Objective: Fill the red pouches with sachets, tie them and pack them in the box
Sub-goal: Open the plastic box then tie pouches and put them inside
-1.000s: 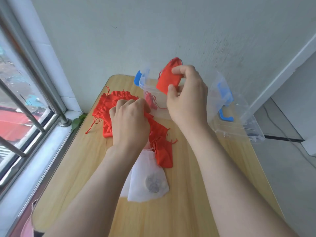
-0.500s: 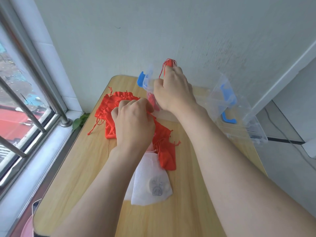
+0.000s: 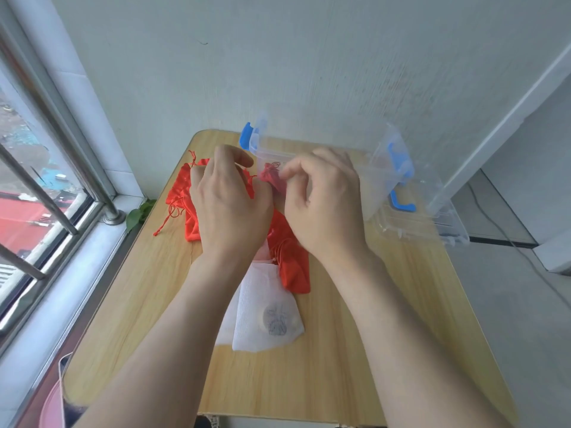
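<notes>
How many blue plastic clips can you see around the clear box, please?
3 blue clips: one on the left end of the clear box, one on its right end, one just below that, by the clear lid. More may be hidden.

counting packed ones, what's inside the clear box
One red pouch shows through the front wall of the clear box. The right hand covers much of the inside, so any more cannot be seen.
</notes>
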Tool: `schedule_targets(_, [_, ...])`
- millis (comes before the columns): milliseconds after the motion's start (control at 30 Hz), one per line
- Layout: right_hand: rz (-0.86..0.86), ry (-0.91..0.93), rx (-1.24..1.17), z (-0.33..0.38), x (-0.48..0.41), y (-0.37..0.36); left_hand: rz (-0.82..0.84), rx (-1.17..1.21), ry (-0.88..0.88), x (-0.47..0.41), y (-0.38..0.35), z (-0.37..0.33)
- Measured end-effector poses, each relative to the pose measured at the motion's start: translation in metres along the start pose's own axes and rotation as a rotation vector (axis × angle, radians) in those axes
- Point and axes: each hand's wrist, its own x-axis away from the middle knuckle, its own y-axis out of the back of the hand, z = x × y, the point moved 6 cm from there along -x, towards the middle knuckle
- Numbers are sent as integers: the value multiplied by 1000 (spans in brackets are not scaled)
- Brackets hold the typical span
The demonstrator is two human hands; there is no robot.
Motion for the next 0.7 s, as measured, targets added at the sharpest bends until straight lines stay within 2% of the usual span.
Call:
schedule_targets(67, [75, -154, -4, -11, 21, 2, 14, 31, -11, 4, 1, -4])
schedule_targets(200, [406, -566, 87, -38, 61, -6, 69, 69, 23, 9, -4, -3])
schedule_targets(300, [536, -692, 94, -41, 87, -10, 84, 68, 27, 12, -4, -7])
schedule_targets(500, [574, -685, 109, -43, 109, -1, 174, 102, 20, 29, -2, -20])
schedule_targets(600, [515, -721, 83, -49, 110, 12, 220, 130, 58, 38, -1, -22])
schedule_targets(700, [419, -768, -48, -55, 109, 29, 295, 120, 87, 48, -4, -21])
